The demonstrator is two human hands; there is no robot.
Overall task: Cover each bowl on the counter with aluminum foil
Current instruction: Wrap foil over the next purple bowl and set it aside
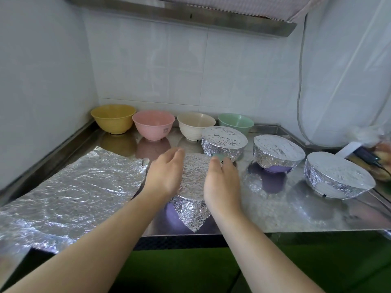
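A purple bowl (172, 212) near the counter's front edge wears a crinkled foil cover (194, 176). My left hand (167, 172) and my right hand (222, 178) flank its rim with fingers straight, palms facing the foil; whether they touch it is unclear. Three more foil-covered bowls stand to the right: one (224, 142) behind my right hand, a purple one (277, 154), and one (338, 175) at far right. Uncovered bowls line the back wall: yellow (113, 118), pink (153, 124), cream (195, 125), green (236, 121).
A large loose foil sheet (69, 193) lies flat on the steel counter (296, 210) at left, hanging over the front edge. Packaged items and a dark object (368, 159) sit at far right. A range hood (190, 13) hangs overhead. A cable (300, 102) runs down the right wall.
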